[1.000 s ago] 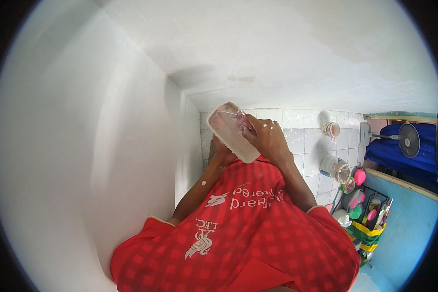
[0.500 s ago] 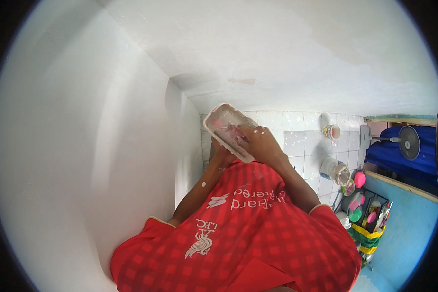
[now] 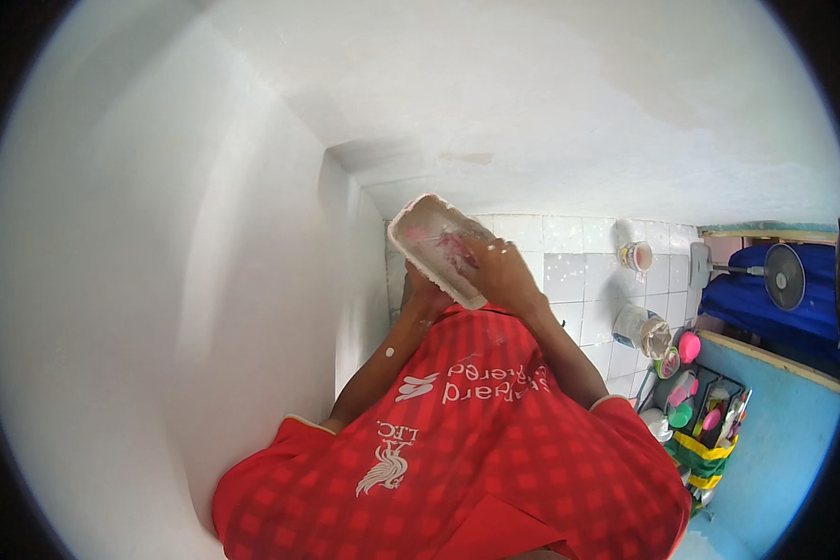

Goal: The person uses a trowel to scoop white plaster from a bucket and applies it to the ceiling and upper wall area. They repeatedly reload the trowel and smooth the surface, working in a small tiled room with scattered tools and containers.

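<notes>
An oblong pale plastic tray [image 3: 422, 224], crusted white at the rim and streaked pink inside, is tilted over my lap. My left hand [image 3: 426, 289] grips it from below, mostly hidden by it. My right hand [image 3: 503, 278], spotted with white, reaches into the tray from the right. Its fingers are bent over the pink-smeared part; whether they hold something there I cannot make out.
White walls [image 3: 159, 280] rise left and ahead. On the spattered tile floor [image 3: 564, 308] stand a small tub [image 3: 636, 256] and a larger bucket [image 3: 637, 327]. At right are a fan [image 3: 784, 277], blue fabric [image 3: 739, 299], cluttered dishes [image 3: 689, 347] and a blue partition [image 3: 779, 439].
My right hand has moved from the tray's right side further into it, toward the lower left. The tray has shifted slightly left and its inside shows more.
</notes>
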`<state>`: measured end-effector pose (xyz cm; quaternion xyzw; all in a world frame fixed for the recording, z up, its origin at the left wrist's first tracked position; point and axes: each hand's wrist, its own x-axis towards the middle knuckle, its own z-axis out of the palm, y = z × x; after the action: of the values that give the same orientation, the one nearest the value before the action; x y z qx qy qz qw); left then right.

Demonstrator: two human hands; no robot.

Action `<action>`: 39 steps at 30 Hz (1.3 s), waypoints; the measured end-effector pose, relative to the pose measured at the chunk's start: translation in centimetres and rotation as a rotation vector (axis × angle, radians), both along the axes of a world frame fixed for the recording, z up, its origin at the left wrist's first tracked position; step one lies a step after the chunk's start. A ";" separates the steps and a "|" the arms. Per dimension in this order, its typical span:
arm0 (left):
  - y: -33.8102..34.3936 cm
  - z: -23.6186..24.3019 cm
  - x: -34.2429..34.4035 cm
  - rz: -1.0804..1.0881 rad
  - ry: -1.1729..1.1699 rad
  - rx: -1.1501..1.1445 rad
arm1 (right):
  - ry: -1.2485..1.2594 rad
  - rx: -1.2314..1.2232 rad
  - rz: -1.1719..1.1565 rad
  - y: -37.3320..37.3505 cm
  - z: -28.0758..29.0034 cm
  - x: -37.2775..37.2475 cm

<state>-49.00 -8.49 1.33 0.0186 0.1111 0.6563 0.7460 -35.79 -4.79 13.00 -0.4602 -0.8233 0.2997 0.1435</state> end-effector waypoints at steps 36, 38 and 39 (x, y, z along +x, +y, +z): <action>-1.2 2.5 0.6 -0.015 0.440 0.141 | -0.117 0.083 0.024 0.1 -2.4 1.6; -1.2 2.3 0.5 -0.007 0.678 0.137 | -0.007 0.003 -0.014 -0.8 -0.2 0.7; -1.2 2.3 0.7 -0.020 0.816 0.111 | 0.005 -0.046 -0.030 -0.5 1.4 0.6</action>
<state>-48.34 -9.70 3.67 0.3185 0.3622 0.5929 0.6449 -35.22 -5.26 14.42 -0.4750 -0.8088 0.3176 0.1392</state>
